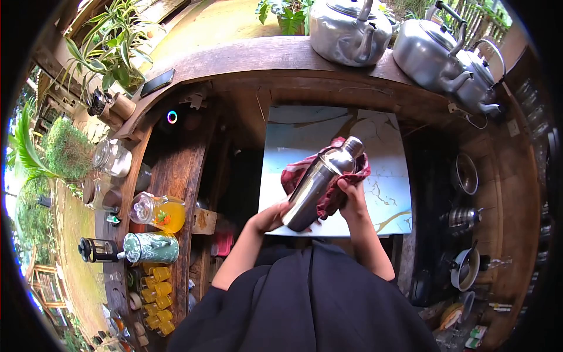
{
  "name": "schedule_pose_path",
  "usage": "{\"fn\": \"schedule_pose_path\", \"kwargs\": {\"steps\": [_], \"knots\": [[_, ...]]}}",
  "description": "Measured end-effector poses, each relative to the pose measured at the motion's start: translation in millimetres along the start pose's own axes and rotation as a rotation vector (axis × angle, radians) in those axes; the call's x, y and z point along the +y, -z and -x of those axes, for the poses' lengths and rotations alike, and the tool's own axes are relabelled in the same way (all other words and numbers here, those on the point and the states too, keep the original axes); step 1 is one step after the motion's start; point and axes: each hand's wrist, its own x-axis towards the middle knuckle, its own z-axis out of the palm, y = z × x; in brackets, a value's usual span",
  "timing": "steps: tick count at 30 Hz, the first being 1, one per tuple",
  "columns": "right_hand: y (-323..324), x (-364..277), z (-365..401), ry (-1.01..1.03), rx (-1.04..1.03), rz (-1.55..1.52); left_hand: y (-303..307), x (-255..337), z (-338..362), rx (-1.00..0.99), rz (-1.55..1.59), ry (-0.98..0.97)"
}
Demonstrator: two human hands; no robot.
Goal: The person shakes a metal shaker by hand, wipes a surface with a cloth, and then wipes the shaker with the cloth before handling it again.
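Note:
A shiny steel cocktail shaker (316, 188) is held tilted over the pale, marble-patterned tabletop, its capped end pointing up and to the right. My left hand (271, 217) grips the shaker near its base. On its other side, my right hand (352, 199) is closed on a dark red patterned cloth (332, 202), pressing it against the shaker's side. Part of the cloth is behind the shaker and shows at its left. The tabletop (381, 152) lies beneath both hands.
Metal kettles (352, 35) line the wooden ledge ahead, with a phone (158, 83) on its left. Along the left counter stand a jug of orange drink (167, 213), a green speckled enamel pot (151, 247), a French press (97, 250) and several yellow cups (157, 290). Pans (465, 270) are at right.

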Motion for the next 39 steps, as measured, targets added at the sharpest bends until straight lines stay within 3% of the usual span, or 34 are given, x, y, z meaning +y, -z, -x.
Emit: {"fn": "schedule_pose_path", "kwargs": {"steps": [2,4,7,9,10,13,17,18,19,23,25,27,29,31,36,38,39], "knots": [[-9.9,8.1,-0.2,0.083,0.045,0.082,-7.7,26.4,14.2,0.173,-0.492,-0.136],[-24.1,16.6,2.1,0.178,0.1,0.17,-26.5,36.4,14.6,0.227,-0.631,-0.184],[-44.6,22.6,5.6,0.142,0.155,0.128,-35.3,46.9,19.9,0.369,-0.877,-0.235],[-39.7,30.8,6.4,0.132,0.128,0.126,-18.3,49.0,26.9,0.184,-0.572,0.071],[-39.5,32.8,8.7,0.079,0.102,0.064,-3.9,40.3,29.1,0.111,-0.447,0.002],[-27.8,47.5,13.5,-0.03,0.068,0.029,35.6,1.4,32.1,-0.476,0.387,0.121],[-47.3,54.4,12.3,-0.018,0.019,0.049,35.1,-7.7,37.7,-0.597,0.544,0.092],[-50.8,52.9,13.2,-0.097,0.072,-0.044,42.3,-8.7,41.5,-0.602,0.551,0.101],[-52.7,53.1,13.0,-0.173,0.123,-0.136,49.6,-6.7,47.3,-0.524,0.435,0.153],[-75.1,42.9,17.1,-0.015,0.192,0.168,61.5,7.5,68.5,-0.37,0.1,0.246],[-90.5,42.0,21.4,0.027,0.26,0.233,55.8,14.5,76.9,-0.38,0.185,0.29],[-92.9,40.6,23.1,0.154,0.277,0.391,50.7,19.1,81.4,-0.271,-0.043,0.23],[-87.2,39.2,21.4,0.17,0.274,0.401,49.7,21.1,85.0,-0.181,-0.189,0.29],[-80.5,41.5,14.5,0.201,0.297,0.414,41.6,16.3,85.7,-0.071,-0.543,0.015],[-82.0,37.4,6.5,0.258,0.311,0.499,24.7,13.2,89.9,0.137,-0.719,-0.017],[-74.4,31.0,6.7,0.26,0.336,0.385,20.1,15.7,86.7,0.153,-0.794,-0.039],[-69.7,29.5,6.2,0.243,0.433,0.428,17.7,16.7,84.7,0.161,-0.872,-0.06]]}}
